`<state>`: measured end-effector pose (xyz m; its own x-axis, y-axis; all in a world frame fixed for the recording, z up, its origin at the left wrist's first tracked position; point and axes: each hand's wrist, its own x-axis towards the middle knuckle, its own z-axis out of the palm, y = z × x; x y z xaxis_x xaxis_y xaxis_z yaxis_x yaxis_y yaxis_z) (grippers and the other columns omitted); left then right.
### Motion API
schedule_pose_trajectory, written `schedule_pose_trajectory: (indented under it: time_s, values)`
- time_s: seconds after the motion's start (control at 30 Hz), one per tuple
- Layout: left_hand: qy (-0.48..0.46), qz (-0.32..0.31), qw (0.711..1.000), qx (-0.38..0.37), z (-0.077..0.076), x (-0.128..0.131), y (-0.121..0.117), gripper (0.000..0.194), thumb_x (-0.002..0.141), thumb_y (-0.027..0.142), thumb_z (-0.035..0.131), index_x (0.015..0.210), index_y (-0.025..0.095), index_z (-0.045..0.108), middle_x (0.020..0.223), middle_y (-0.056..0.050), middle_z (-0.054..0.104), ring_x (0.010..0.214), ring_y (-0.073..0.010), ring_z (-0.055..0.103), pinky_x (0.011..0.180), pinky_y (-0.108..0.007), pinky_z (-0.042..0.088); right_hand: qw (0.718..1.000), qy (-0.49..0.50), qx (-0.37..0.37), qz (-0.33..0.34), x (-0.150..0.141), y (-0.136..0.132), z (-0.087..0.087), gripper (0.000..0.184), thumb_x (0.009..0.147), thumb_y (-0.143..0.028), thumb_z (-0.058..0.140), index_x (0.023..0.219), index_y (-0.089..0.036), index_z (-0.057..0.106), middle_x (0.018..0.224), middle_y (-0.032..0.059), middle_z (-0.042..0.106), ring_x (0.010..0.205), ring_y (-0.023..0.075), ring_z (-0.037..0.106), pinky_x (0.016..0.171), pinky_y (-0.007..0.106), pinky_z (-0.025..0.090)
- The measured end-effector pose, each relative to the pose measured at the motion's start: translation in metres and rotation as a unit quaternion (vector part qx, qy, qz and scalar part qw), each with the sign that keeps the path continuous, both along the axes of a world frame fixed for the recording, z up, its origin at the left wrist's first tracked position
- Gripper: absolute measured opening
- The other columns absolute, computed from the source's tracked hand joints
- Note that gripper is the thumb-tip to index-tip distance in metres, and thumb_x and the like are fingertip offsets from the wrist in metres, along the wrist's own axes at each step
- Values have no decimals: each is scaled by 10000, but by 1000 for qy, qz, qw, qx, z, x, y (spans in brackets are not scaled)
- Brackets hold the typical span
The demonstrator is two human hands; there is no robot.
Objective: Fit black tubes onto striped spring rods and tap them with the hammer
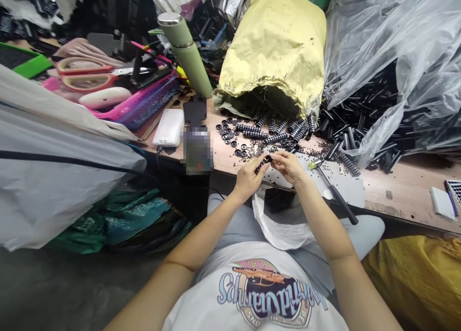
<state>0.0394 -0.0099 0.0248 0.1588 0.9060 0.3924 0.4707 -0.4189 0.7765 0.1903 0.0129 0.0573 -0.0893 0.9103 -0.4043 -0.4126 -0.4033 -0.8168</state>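
Note:
My left hand is closed around a black ribbed cylinder, held tilted above the table's front edge. At the cylinder's upper end, the fingers of my right hand pinch together; whether they grip the cylinder itself or a small part on it is hidden. Just beyond my hands lie several similar ribbed cylinders, loose black discs and many tiny black rings. More ribbed cylinders spill from the mouth of a yellow sack.
A hammer lies to the right, its handle past the table edge. A clear plastic bag holds black tubes. Left are a green flask, a white power bank and scissors. A white bag hangs over my lap.

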Motion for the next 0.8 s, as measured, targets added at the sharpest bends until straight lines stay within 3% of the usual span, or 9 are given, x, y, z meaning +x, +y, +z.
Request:
schedule_pose_trajectory:
  time_s: [0.3,0.4,0.47,0.6,0.67,0.8]
  values:
    - [6,-58,998,14,0,31,-6,411,948,433,461,1232,184,624,1025,-90,706,945,-178,661,845,-280,517,998,-37,30,-36,36,-18,-4,363,409,-396,897,609,-183,684,633,-37,663,637,87,609,717,259,535]
    - [28,-59,998,26,-2,36,-6,425,954,443,443,1244,183,614,967,-81,704,893,-167,665,808,-265,521,993,-87,76,-39,42,-24,-3,322,473,-417,879,633,-195,708,641,-24,683,626,102,618,700,276,540]
    - [43,-62,996,44,-3,38,-5,435,957,447,436,1248,175,609,964,-85,704,889,-166,669,794,-261,525,977,-148,144,-42,43,-28,0,260,559,-402,850,688,-207,736,710,-2,718,678,128,649,732,298,548]
    - [47,-60,993,89,-5,41,2,429,965,422,428,1253,152,597,994,-105,709,896,-175,681,780,-272,539,919,-284,265,-60,43,-34,5,143,718,-360,758,776,-230,757,896,38,749,872,188,687,833,349,549]
    - [34,-60,992,107,-7,43,7,418,969,404,424,1266,157,582,1033,-111,707,926,-177,680,804,-284,544,896,-325,294,-67,43,-33,6,120,751,-349,734,790,-237,755,928,43,747,907,199,688,854,365,549]
    - [3,-67,989,134,-16,46,14,419,966,402,430,1294,173,555,1083,-112,700,967,-176,675,833,-289,546,878,-354,317,-60,44,-29,4,97,767,-330,722,797,-241,746,915,43,748,879,203,700,827,374,567]
